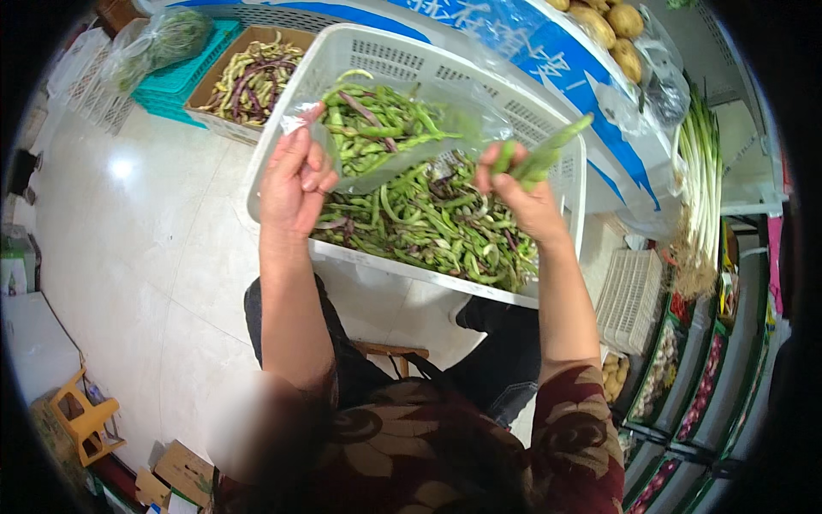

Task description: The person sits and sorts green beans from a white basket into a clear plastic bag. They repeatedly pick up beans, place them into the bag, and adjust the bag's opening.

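Note:
A large white plastic crate (417, 263) stands before me. Loose green and purplish bean pods (443, 225) lie in its near part. Behind them a clear plastic bag (379, 173) holds more green pods, a few of them purple. My left hand (298, 167) is at the crate's left side, its fingers closed on the edge of this bag. Over the right part of the crate, my right hand (514, 186) holds a few flat green bean pods (546, 154) between thumb and fingers, their tips pointing up and right.
Left of the crate is a cardboard box (225, 122) of yellowish and purple pods. Potatoes (623, 38) and long green onions (697, 180) lie at the right. A white basket (632, 302) stands beside shelves of garlic (655, 372). A yellow stool (83, 417) is at lower left.

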`<control>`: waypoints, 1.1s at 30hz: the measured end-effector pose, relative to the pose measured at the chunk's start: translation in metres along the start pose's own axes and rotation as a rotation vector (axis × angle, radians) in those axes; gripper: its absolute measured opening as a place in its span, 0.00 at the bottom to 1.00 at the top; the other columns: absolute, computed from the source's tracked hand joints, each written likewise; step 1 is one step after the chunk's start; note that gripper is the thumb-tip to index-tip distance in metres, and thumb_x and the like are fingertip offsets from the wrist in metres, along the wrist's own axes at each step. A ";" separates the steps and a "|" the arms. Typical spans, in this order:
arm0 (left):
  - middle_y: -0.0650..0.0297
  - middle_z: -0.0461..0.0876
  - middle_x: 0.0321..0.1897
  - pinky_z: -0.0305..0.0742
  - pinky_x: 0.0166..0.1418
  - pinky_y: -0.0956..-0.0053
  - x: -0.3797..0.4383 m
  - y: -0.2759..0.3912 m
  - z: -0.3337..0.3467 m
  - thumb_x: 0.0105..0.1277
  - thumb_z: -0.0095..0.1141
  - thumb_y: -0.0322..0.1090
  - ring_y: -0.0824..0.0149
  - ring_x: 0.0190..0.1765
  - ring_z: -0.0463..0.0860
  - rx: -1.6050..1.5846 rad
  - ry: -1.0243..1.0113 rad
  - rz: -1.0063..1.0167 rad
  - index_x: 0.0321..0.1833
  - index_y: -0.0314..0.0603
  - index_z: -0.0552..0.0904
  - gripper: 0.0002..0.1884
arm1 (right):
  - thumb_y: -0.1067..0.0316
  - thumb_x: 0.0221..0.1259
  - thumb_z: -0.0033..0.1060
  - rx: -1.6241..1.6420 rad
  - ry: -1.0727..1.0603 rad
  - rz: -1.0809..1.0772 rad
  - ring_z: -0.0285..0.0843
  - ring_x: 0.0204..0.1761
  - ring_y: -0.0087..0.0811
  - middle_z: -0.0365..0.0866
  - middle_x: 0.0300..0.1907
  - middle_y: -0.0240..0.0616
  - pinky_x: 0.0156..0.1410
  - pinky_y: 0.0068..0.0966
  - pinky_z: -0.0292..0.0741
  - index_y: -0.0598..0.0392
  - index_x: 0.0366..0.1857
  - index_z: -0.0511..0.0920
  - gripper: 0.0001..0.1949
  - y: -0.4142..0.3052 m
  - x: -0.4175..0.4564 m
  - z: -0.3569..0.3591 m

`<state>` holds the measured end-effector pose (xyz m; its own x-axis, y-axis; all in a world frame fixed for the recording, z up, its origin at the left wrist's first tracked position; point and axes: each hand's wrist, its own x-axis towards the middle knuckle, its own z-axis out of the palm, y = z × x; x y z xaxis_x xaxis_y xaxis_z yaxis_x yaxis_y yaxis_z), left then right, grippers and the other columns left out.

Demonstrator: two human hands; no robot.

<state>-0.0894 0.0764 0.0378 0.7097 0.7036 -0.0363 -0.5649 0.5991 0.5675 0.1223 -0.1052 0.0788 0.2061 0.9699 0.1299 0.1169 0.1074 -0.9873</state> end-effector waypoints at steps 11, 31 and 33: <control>0.73 0.56 0.12 0.50 0.18 0.86 -0.003 0.006 0.002 0.71 0.34 0.42 0.81 0.13 0.52 -0.161 -0.163 -0.052 0.67 0.55 0.58 0.21 | 0.62 0.52 0.53 -1.528 -0.063 0.558 0.61 0.61 0.45 0.62 0.60 0.50 0.63 0.41 0.61 0.48 0.61 0.59 0.29 0.108 0.146 0.017; 0.73 0.57 0.18 0.52 0.24 0.86 0.001 0.000 0.004 0.71 0.35 0.39 0.81 0.18 0.55 -0.065 -0.156 0.014 0.67 0.46 0.57 0.22 | 0.45 0.36 0.68 -1.510 -0.454 0.766 0.54 0.63 0.53 0.47 0.66 0.52 0.58 0.50 0.64 0.50 0.65 0.53 0.48 0.089 -0.022 0.054; 0.73 0.57 0.18 0.52 0.23 0.86 0.001 -0.001 0.002 0.71 0.36 0.39 0.81 0.18 0.55 -0.075 -0.157 0.012 0.66 0.46 0.58 0.21 | 0.47 0.35 0.70 -1.543 -0.360 0.786 0.56 0.62 0.51 0.53 0.64 0.48 0.57 0.48 0.65 0.47 0.64 0.56 0.47 0.094 -0.012 0.065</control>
<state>-0.0875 0.0759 0.0393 0.7564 0.6460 0.1027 -0.5995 0.6217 0.5040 0.0673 -0.0924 -0.0220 0.4801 0.7042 -0.5231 0.8727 -0.4436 0.2039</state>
